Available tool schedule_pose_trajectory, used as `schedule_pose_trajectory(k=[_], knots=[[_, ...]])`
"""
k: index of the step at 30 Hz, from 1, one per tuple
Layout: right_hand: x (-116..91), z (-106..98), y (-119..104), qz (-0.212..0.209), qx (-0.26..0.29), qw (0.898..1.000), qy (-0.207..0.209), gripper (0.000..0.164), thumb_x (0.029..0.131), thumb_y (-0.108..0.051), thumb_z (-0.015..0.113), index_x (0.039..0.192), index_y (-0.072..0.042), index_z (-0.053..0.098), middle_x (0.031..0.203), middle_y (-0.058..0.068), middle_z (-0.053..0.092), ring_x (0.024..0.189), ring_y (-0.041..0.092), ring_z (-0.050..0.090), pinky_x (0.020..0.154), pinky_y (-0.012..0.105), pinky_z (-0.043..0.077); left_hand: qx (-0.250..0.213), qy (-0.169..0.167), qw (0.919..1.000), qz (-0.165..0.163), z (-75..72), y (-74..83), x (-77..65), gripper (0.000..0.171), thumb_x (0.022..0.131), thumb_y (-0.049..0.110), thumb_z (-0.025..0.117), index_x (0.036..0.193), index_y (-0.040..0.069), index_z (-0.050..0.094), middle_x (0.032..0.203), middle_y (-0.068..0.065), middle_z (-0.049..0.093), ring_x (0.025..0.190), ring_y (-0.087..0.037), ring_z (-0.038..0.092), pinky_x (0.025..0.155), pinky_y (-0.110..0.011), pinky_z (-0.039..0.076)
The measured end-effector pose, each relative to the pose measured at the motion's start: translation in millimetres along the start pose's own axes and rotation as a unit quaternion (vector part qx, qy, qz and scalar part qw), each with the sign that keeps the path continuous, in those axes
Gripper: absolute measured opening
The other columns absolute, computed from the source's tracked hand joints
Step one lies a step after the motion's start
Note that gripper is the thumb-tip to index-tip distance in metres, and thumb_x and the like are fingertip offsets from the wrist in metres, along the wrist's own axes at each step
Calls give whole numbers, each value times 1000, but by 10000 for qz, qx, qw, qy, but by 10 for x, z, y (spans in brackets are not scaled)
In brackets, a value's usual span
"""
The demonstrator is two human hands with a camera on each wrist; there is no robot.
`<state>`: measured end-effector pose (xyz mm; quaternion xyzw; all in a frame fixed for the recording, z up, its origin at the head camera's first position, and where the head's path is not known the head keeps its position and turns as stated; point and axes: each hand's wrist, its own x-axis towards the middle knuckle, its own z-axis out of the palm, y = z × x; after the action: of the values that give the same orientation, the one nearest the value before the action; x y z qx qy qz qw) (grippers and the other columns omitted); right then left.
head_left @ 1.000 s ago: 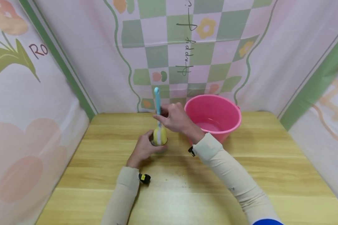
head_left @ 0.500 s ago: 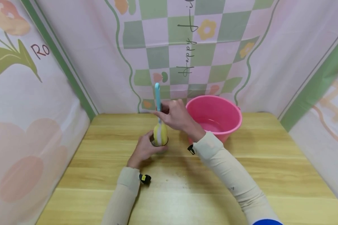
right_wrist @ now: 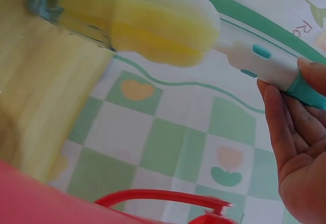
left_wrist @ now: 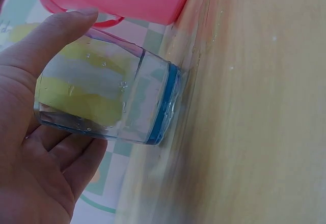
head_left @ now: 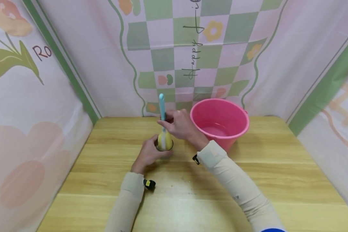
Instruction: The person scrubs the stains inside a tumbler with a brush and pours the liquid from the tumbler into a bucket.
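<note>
My left hand [head_left: 149, 151] grips a clear drinking glass [left_wrist: 145, 94] on the table, thumb on one side and fingers on the other. The glass has a blue band near its base and water drops on its wall. A sponge cup brush has its yellow-and-white head [head_left: 166, 140] partly inside the glass; the upper part sticks out above the rim. My right hand [head_left: 181, 124] pinches the brush's light blue and white handle [head_left: 162, 106] between thumb and fingers, with the handle nearly upright. In the right wrist view, the white neck [right_wrist: 267, 63] shows between sponge and fingers.
A pink bucket [head_left: 243, 127] stands just right of my right hand, with what looks like a little water at its bottom. Its red handle [right_wrist: 163, 196] shows in the right wrist view. Wet spots mark the wooden table [head_left: 188, 206]. Patterned cloth [head_left: 104, 64] hangs behind.
My right hand and the brush have risen slightly, then come down lower, pushing the sponge a bit deeper into the glass. My left hand and the glass have stayed almost in place.
</note>
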<state>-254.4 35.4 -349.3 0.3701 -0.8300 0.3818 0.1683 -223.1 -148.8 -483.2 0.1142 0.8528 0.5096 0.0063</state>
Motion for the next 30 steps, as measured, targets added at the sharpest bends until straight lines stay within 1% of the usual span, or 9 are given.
schedule_pose_trajectory(k=[4,9,12,15,17,23,26,30], knots=[[-11,24,21,-28,26,10000,25,17,98,-20,77,90,-5,77,84,9,81,73,17,78,64,26,62,-5,13,10000,-22,4,-8,-5,63,78,37,96,129,18,64,111,1,72,102,-21,67,90,-43,56],[64,-51,-33,-258,178,9993,218,14,95,-15,80,90,-3,77,83,10,81,73,18,79,65,28,63,-95,22,9999,64,2,-13,2,64,77,33,96,131,20,65,114,1,73,107,-21,67,98,-46,55],[103,-98,-73,-382,273,9984,330,12,94,-13,81,89,-2,77,82,10,81,72,19,80,65,28,63,-67,37,9999,114,-2,-10,8,65,76,34,97,132,21,65,115,2,73,110,-20,67,103,-48,53],[111,-108,-85,-399,286,9983,317,13,94,-14,81,88,-3,76,81,10,81,72,18,79,65,26,63,-46,38,9999,140,-2,-10,14,64,76,34,97,130,21,66,115,2,73,110,-21,67,104,-49,53],[99,-90,-72,-357,239,9987,264,14,95,-15,80,88,-4,76,81,9,81,72,18,79,65,26,63,-24,26,9999,155,-1,-10,20,64,76,34,97,130,21,66,115,1,73,110,-21,67,103,-48,53],[9,24,19,-123,167,9997,86,14,98,-18,77,96,-4,78,85,9,81,73,18,79,65,25,62,26,6,10000,87,10,-26,18,62,78,35,96,128,19,65,109,1,73,101,-21,66,92,-44,54],[-5,52,34,-105,209,9997,91,14,98,-19,77,96,-5,78,85,9,82,74,18,79,67,26,63,-9,3,10000,62,5,-27,9,62,77,37,96,127,18,65,109,2,72,101,-21,65,92,-43,53],[45,-4,-17,-247,276,9991,219,14,96,-16,79,92,-4,77,84,10,81,74,18,79,67,26,63,-7,15,9999,103,-5,-22,16,61,77,36,96,127,21,65,109,1,72,102,-21,66,95,-45,53]])
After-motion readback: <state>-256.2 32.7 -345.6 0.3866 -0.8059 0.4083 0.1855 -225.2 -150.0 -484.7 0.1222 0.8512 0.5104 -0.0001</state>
